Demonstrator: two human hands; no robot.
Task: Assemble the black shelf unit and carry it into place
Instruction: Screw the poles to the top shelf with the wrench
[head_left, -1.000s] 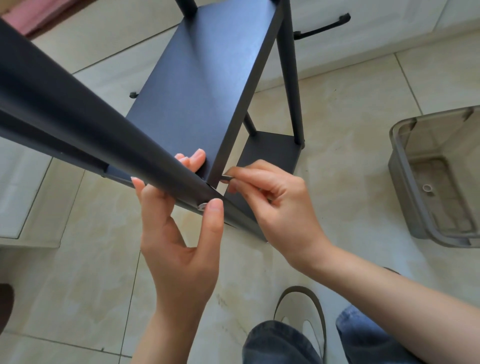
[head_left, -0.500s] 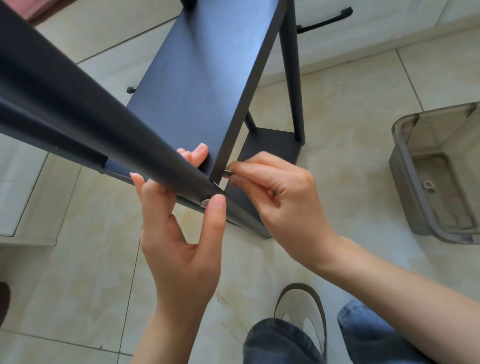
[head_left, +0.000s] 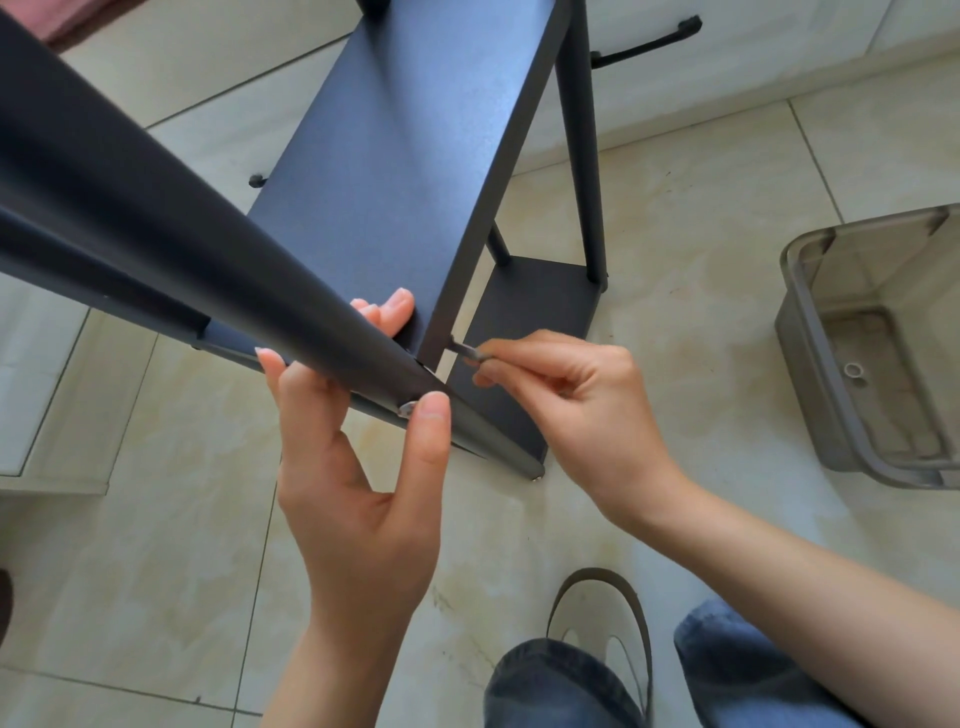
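The black shelf unit (head_left: 395, 171) stands on the tiled floor, seen from above, with a thick black leg (head_left: 156, 249) running from the upper left down to its foot. My left hand (head_left: 358, 467) grips that leg from below, thumb tip pressed beside a silver screw head (head_left: 407, 410), fingers wrapped over onto the middle shelf. My right hand (head_left: 576, 410) pinches a small metal hex key (head_left: 467, 351) whose tip sits at the shelf's front edge near the leg. A lower shelf (head_left: 530, 312) shows beneath.
A grey translucent plastic bin (head_left: 810, 374) stands on the floor at the right. White cabinet fronts with a black handle (head_left: 644, 44) run along the back. My slipper (head_left: 597, 634) and jeans-clad knees are at the bottom edge.
My right hand has drawn back a little to the right, exposing more of the hex key's shaft. The left hand keeps the same grip on the leg.
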